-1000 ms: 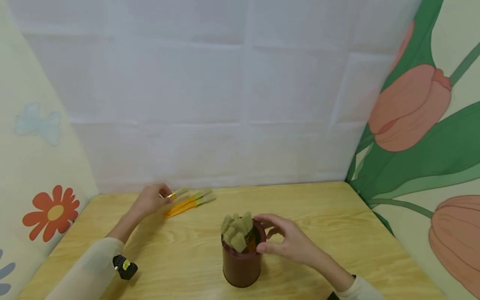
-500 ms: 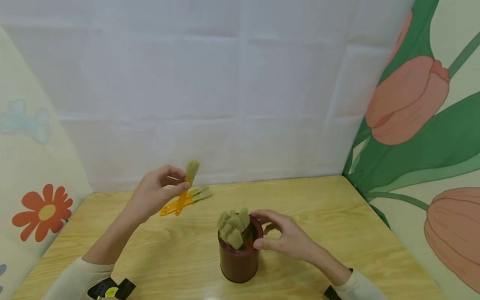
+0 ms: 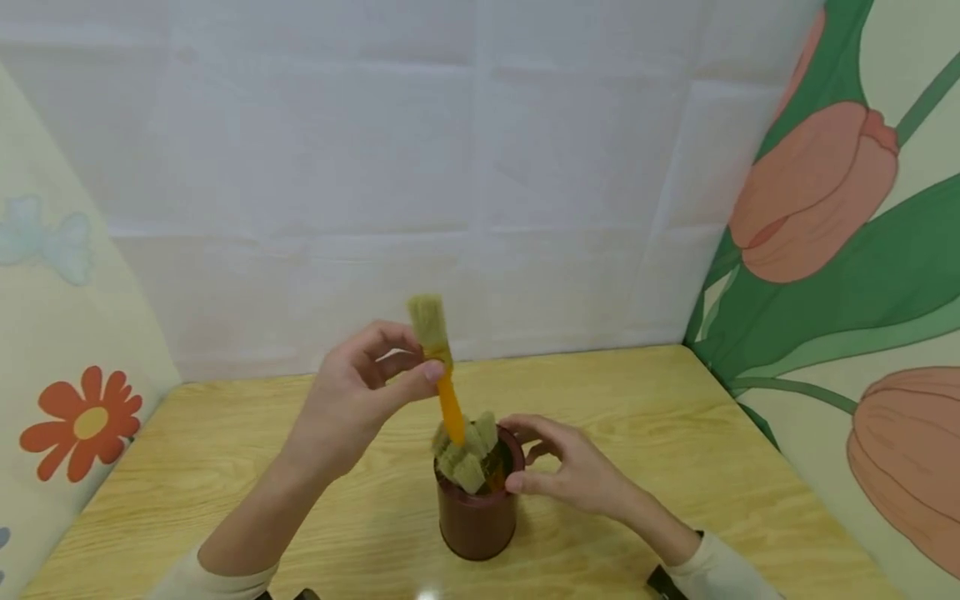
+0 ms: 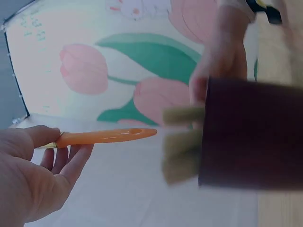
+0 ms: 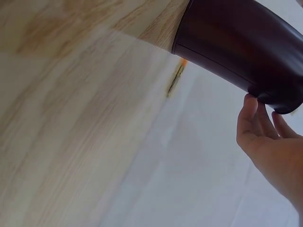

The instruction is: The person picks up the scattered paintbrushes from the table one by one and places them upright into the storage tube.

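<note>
My left hand [image 3: 360,392] pinches a flat paintbrush [image 3: 448,400] between thumb and fingers near its ferrule. The brush stands bristles up, its orange handle tip overlapping the bristles in the cup in the head view. In the left wrist view the handle [image 4: 111,136] points toward the mouth of the dark brown cup [image 4: 251,137], a little apart from the bristles there. That cup [image 3: 477,525] stands upright on the table, with several paintbrushes [image 3: 467,468] inside, bristles up. My right hand [image 3: 573,471] holds the cup's rim from the right, thumb in front and fingers behind.
Part of another paintbrush [image 5: 176,80] shows past the cup in the right wrist view, lying on the table. The wooden table [image 3: 637,417] ends at a white cloth backdrop [image 3: 337,167]. Flower-painted panels [image 3: 810,200] stand at both sides.
My left hand has picked a paintbrush up from the ones at the back left, turned it bristles up and carried it right, over the cup. The right hand has stayed at the rim.
</note>
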`<state>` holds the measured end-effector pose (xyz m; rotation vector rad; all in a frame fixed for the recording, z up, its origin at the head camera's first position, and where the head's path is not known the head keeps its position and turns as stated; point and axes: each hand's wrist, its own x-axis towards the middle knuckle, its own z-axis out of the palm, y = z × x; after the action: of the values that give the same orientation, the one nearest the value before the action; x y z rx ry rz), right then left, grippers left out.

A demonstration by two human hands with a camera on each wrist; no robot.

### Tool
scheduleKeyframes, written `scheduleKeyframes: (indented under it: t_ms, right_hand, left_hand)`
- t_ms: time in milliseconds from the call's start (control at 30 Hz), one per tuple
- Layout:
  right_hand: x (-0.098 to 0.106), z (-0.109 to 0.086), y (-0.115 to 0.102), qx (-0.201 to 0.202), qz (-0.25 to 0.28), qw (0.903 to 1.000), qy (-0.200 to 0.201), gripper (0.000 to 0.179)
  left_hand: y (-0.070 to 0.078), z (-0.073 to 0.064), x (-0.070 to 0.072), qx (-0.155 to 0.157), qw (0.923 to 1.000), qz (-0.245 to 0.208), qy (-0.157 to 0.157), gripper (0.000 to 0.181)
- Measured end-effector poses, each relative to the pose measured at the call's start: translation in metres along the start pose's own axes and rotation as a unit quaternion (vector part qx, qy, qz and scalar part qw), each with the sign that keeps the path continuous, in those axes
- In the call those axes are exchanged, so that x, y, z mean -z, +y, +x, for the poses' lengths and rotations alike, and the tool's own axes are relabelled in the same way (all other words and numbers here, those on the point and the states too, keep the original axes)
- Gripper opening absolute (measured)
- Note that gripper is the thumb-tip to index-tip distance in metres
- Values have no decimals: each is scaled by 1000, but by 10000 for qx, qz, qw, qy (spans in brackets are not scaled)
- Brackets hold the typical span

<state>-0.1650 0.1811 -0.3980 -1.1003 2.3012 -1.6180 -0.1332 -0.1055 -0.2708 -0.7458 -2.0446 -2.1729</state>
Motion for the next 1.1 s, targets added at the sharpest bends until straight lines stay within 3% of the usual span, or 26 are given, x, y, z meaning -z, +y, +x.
scheduleKeyframes:
  t_ms: [133, 300, 467, 633, 1100]
  right_hand:
    - [0, 1, 0, 57, 104, 9999, -31, 55]
    - [-1, 2, 1, -9, 167, 9998, -82, 53]
    - [0, 2, 2, -34, 54, 9999, -102, 53]
    - [1, 1, 4, 27, -32, 10000, -62, 54]
    - [2, -1, 4, -89, 160, 9998, -90, 55]
  left_hand:
    - [-6, 0, -20, 105, 9991, -401, -18, 27]
    - [-22, -3, -32, 338, 9993, 72, -136, 26]
    - [-37, -9, -34, 564, 9959, 685, -149, 25]
    - [-45, -14, -36, 683, 9949, 729, -106, 24]
    - [-54, -14, -34, 409, 9895, 1325, -399, 28]
